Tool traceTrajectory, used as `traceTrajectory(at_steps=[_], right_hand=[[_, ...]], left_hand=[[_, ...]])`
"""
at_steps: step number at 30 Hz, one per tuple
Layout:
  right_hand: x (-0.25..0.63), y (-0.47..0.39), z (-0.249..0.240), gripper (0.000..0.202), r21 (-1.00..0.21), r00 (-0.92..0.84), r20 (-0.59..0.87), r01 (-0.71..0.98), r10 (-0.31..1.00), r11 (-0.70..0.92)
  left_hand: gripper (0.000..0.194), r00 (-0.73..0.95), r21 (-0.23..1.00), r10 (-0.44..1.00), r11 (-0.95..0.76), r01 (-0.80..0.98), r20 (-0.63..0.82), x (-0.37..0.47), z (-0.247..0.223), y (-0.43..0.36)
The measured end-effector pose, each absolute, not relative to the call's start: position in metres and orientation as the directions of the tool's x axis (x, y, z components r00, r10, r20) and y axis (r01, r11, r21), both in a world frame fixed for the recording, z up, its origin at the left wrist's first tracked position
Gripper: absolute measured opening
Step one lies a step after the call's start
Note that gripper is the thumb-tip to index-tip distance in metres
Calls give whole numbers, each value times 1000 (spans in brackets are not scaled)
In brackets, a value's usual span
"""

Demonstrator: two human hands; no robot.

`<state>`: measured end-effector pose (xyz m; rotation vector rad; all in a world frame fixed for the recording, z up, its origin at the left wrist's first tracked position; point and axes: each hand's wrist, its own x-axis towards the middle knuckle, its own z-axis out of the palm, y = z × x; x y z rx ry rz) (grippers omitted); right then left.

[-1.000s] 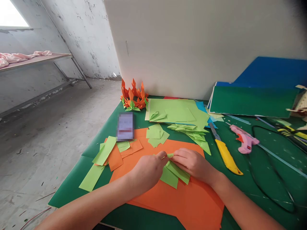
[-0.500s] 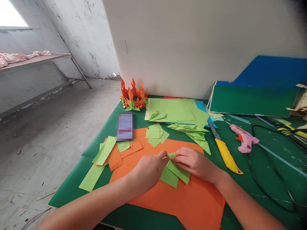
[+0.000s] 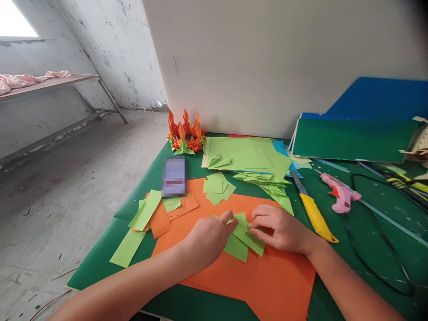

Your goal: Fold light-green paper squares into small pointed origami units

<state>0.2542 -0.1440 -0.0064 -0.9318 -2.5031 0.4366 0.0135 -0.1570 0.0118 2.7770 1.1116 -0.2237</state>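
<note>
My left hand (image 3: pixel 210 238) is closed, thumb and forefinger pinched at the upper left of some light green paper pieces (image 3: pixel 238 248). Its fingertips partly hide the paper there. My right hand (image 3: pixel 279 227) has its fingers curled, the tips pinched at the right side of the same green paper. Under both hands lies a large orange paper sheet (image 3: pixel 247 285). Behind them are a small pile of green paper squares (image 3: pixel 217 187) and a stack of folded green paper pieces (image 3: pixel 262 178).
An orange and green paper crown (image 3: pixel 185 133) stands at the back left, near a blurred phone-like thing (image 3: pixel 174 176). Green strips (image 3: pixel 127 249) lie at left. To the right are a yellow utility knife (image 3: pixel 316 216), a pink glue gun (image 3: pixel 341 191) and its black cord.
My right hand has slid a little to the right, away from my left hand, along the green paper. More of the paper shows between them. My left hand has barely moved.
</note>
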Motion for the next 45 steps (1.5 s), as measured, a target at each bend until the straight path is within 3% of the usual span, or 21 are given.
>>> traceTrajectory(at_steps=[3, 8, 15, 19, 26, 33, 40, 45], right_hand=[[255, -143, -9, 37, -403, -642, 346, 557, 684, 727], [248, -142, -10, 27, -425, -643, 363, 530, 675, 734], [250, -143, -9, 37, -339, -681, 328, 562, 655, 754], [245, -146, -9, 26, -351, -668, 328, 571, 668, 742], [230, -154, -6, 56, -376, -652, 227, 626, 723, 683], [232, -152, -4, 11, -332, -661, 280, 614, 697, 716], [243, -142, -12, 29, -210, -682, 404, 579, 609, 788], [245, -141, -11, 32, -220, -677, 400, 583, 617, 782]], left_hand=[[47, 720, 36, 658, -732, 680, -220, 15, 13, -157], [62, 732, -20, 636, -758, 652, -243, 15, 14, -156], [52, 743, 13, 633, -759, 651, -216, 14, 14, -155], [48, 731, 1, 645, -750, 662, -221, 12, 18, -152], [42, 735, 90, 639, -738, 669, -226, 12, 26, -143], [33, 745, 77, 627, -751, 656, -228, 10, 20, -140], [31, 734, 144, 646, -722, 676, -209, 8, 22, -140], [29, 811, 161, 569, -795, 585, -138, 5, 20, -138]])
